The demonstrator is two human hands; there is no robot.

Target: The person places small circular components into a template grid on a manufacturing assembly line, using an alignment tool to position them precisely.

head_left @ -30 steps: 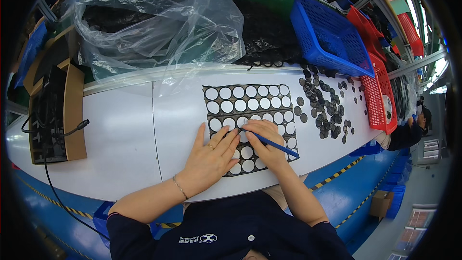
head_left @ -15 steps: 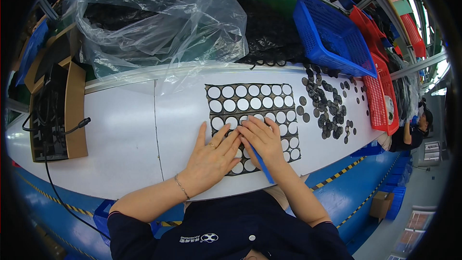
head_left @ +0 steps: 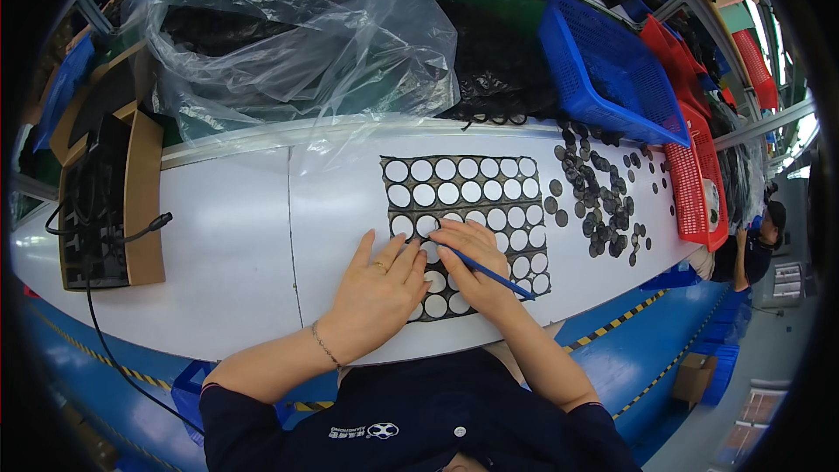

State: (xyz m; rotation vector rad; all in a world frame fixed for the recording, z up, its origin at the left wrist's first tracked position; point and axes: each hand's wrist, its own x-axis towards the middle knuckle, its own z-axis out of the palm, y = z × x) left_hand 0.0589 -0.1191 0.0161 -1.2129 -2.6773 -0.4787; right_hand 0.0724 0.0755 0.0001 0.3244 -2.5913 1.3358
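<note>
A dark sheet (head_left: 461,208) carrying rows of round white discs (head_left: 469,191) lies flat on the white table before me. My left hand (head_left: 376,294) rests palm down at the sheet's left side, fingers stretched out, thumb apart, fingertips near the discs. Across its lower middle rows, my right hand (head_left: 479,273) grips a slim blue pen-like tool (head_left: 498,278) between thumb and fingers. The tool's rear end slants toward the sheet's lower right corner, while its tip is near my left fingertips. Both hands cover several discs.
Loose dark discs (head_left: 603,201) are scattered right of the sheet. Behind them stand a blue basket (head_left: 603,79) and a red basket (head_left: 696,183). A clear plastic bag (head_left: 306,61) overhangs the table's far edge. At left, a cardboard box (head_left: 144,201) holds black equipment with a cable (head_left: 144,229).
The blue tool has swung, its rear end moving right and away from my body. My right hand has turned with it. My left hand stays nearly in place; the view has shifted slightly.
</note>
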